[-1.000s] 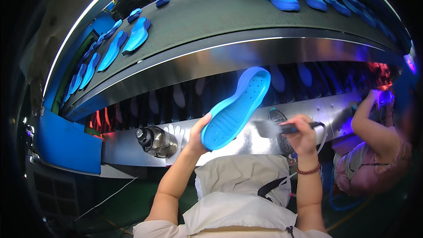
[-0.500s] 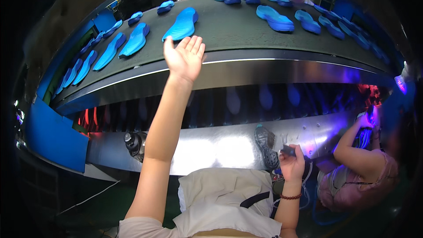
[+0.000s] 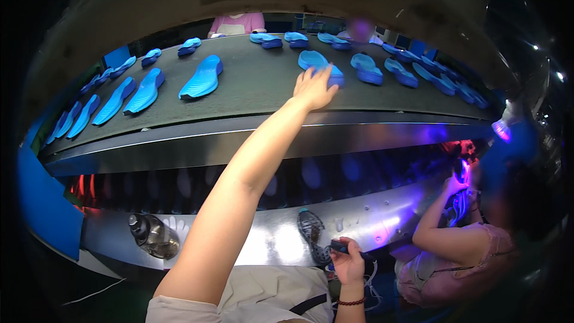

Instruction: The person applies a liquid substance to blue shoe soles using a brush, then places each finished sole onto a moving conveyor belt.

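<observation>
On the conveyor belt [image 3: 257, 87], just beyond and rightward of the left hand [image 3: 315, 88] — a blue shoe sole [image 3: 312, 58], long axis slanting from far left to near right.
Partly covered at its near-left side by loosely spread fingers [image 3: 326, 72] — gripped or not, too blurred to tell. Farther off, by the steel bench [image 3: 272, 245], a dark handle [image 3: 339, 246] pinched in the right hand [image 3: 350, 264].

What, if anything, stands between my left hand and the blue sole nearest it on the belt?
Nothing visible: your left hand overlaps the blue sole in view; blur leaves unclear whether they touch.
</observation>
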`<state>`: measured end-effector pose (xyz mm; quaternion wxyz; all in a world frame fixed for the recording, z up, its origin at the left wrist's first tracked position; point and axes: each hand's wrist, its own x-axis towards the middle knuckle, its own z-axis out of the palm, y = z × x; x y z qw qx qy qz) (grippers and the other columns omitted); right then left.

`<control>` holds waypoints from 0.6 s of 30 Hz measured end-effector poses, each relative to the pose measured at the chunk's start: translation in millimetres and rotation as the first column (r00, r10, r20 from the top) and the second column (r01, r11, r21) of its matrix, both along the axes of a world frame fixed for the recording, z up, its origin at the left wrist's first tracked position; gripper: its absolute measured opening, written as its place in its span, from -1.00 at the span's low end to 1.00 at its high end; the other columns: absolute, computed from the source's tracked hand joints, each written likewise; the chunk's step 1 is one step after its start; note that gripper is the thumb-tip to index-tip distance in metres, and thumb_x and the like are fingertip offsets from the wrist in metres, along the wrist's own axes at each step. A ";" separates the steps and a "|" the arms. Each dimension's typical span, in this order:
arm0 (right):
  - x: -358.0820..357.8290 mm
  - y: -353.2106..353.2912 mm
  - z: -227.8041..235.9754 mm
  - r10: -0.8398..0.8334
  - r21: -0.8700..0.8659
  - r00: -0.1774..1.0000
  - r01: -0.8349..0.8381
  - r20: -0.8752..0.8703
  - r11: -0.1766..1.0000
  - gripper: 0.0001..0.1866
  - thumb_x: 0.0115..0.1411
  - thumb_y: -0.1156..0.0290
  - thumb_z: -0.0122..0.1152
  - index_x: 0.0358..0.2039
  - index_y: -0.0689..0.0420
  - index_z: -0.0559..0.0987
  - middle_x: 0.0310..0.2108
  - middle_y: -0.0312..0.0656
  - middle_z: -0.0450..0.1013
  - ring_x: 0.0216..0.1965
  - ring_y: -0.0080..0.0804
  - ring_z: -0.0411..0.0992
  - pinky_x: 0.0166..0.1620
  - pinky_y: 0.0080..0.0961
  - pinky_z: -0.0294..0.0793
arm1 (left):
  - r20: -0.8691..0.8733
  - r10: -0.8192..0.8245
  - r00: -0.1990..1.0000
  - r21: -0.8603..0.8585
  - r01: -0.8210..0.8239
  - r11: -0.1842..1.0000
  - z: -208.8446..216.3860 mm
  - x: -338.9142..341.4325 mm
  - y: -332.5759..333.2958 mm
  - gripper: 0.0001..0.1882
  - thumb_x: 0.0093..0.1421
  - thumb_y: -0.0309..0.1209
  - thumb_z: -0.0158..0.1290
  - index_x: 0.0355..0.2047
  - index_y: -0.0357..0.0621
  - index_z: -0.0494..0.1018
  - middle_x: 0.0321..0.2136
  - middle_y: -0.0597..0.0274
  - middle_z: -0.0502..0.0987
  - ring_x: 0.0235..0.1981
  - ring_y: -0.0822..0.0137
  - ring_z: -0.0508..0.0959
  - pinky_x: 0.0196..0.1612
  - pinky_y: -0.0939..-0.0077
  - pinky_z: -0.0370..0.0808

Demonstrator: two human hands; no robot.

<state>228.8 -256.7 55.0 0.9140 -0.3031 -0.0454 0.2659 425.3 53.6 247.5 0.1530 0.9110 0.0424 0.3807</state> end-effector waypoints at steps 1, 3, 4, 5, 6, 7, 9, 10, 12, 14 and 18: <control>-0.3 -5.2 2.4 0.003 -0.005 1.000 -0.002 0.025 1.000 -0.71 0.19 0.35 -0.02 -0.20 0.33 0.42 -0.27 0.04 0.45 -0.32 -0.25 0.46 -0.30 -0.46 0.48 | -0.217 0.011 0.976 -0.031 -0.018 0.999 -0.4 6.2 -0.7 -0.42 0.09 -0.15 -0.05 0.11 -0.06 0.19 0.10 0.05 0.22 0.10 0.01 0.22 0.12 0.22 0.18; -2.6 -12.3 2.3 0.020 0.002 0.999 -0.020 0.038 1.000 -0.69 0.18 0.35 0.00 -0.18 0.36 0.42 -0.23 0.07 0.43 -0.31 -0.25 0.46 -0.26 -0.47 0.47 | -0.039 0.117 0.992 0.129 -0.111 0.985 7.2 -2.3 -3.3 -0.66 0.10 -0.14 -0.06 -0.26 -0.10 0.47 -0.23 0.13 0.49 -0.13 0.07 0.39 -0.09 0.19 0.34; -3.7 -13.0 3.6 0.022 -0.002 0.999 -0.022 0.042 1.000 -0.68 0.18 0.36 0.01 -0.18 0.37 0.41 -0.22 0.08 0.43 -0.31 -0.25 0.46 -0.25 -0.48 0.47 | -0.040 0.104 0.994 0.230 -0.092 0.969 7.4 -10.0 0.3 -0.68 0.11 -0.14 -0.06 -0.33 -0.11 0.47 -0.30 0.13 0.50 -0.16 0.08 0.40 -0.13 0.20 0.34; -2.1 -12.7 6.4 0.029 -0.008 0.998 -0.028 0.059 1.000 -0.68 0.17 0.36 0.01 -0.17 0.37 0.41 -0.21 0.09 0.42 -0.31 -0.25 0.46 -0.25 -0.48 0.47 | -0.029 0.094 0.995 0.327 -0.079 0.942 11.3 -19.6 5.9 -0.69 0.11 -0.14 -0.06 -0.40 -0.12 0.48 -0.37 0.13 0.51 -0.19 0.09 0.41 -0.16 0.21 0.35; -2.7 -15.1 11.3 -0.005 0.008 0.997 0.004 0.073 1.000 -0.71 0.13 0.48 0.05 -0.16 0.39 0.40 -0.18 0.11 0.40 -0.31 -0.27 0.46 -0.25 -0.52 0.47 | -0.042 0.074 0.996 0.385 -0.052 0.922 19.4 -34.6 2.0 -0.69 0.10 -0.13 -0.04 -0.46 -0.13 0.48 -0.41 0.12 0.51 -0.24 0.11 0.43 -0.19 0.23 0.37; -1.2 -19.7 11.1 -0.030 -0.028 0.996 0.033 0.086 0.999 -0.71 0.11 0.53 0.05 -0.16 0.38 0.40 -0.17 0.11 0.40 -0.32 -0.27 0.46 -0.26 -0.53 0.47 | -0.096 0.009 0.995 0.315 0.021 0.949 27.4 -54.5 0.2 -0.69 0.11 -0.16 -0.04 -0.49 -0.16 0.47 -0.40 0.08 0.50 -0.27 0.10 0.43 -0.20 0.26 0.36; -0.3 -25.3 9.1 -0.070 -0.086 0.991 0.080 0.110 0.993 -0.71 0.06 0.62 0.06 -0.16 0.38 0.40 -0.16 0.11 0.39 -0.32 -0.29 0.46 -0.27 -0.55 0.47 | -0.007 -0.082 0.997 0.007 0.082 0.997 25.9 -93.3 3.9 -0.68 0.15 -0.18 -0.07 -0.51 -0.18 0.47 -0.45 0.10 0.49 -0.29 0.20 0.42 -0.17 0.37 0.36; -0.5 -24.9 11.3 -0.070 -0.042 0.996 0.072 0.059 0.997 -0.71 0.02 0.69 0.04 -0.18 0.36 0.41 -0.18 0.09 0.40 -0.33 -0.30 0.46 -0.29 -0.56 0.47 | 0.155 -0.155 0.976 -0.139 0.177 0.974 18.5 -115.9 12.5 -0.70 0.15 -0.20 -0.07 -0.46 -0.20 0.47 -0.42 0.12 0.48 -0.26 0.26 0.41 -0.14 0.42 0.34; 3.5 -22.6 9.3 -0.074 -0.015 0.996 0.075 0.053 0.997 -0.73 0.03 0.67 0.05 -0.19 0.34 0.43 -0.20 0.07 0.42 -0.33 -0.29 0.46 -0.30 -0.53 0.49 | 0.560 -0.075 0.825 -0.492 0.404 0.771 2.3 -161.6 -1.7 -0.72 0.15 -0.25 -0.06 -0.31 -0.22 0.42 -0.33 0.16 0.44 -0.25 0.35 0.40 -0.11 0.48 0.33; 6.8 -17.2 10.5 -0.078 -0.091 0.993 0.086 0.094 0.992 -0.73 0.03 0.58 0.10 -0.19 0.21 0.44 -0.23 -0.07 0.45 -0.31 -0.32 0.45 -0.27 -0.47 0.45 | 0.749 0.195 0.633 -0.648 0.641 0.411 -24.6 -208.0 -25.9 -0.63 0.08 -0.34 0.00 -0.12 -0.26 0.31 -0.25 0.19 0.41 -0.24 0.37 0.43 -0.12 0.50 0.37; 16.4 -8.0 16.3 -0.072 -0.034 0.980 0.080 0.187 0.996 -0.72 0.06 0.55 0.05 -0.17 0.23 0.42 -0.19 -0.06 0.43 -0.18 -0.27 0.42 -0.15 -0.40 0.45 | 0.582 -0.287 0.760 -0.808 0.501 -0.311 -83.8 -272.2 -24.5 -0.42 0.05 -0.41 0.01 0.07 -0.31 0.10 -0.11 0.10 0.36 -0.14 0.30 0.44 -0.06 0.43 0.41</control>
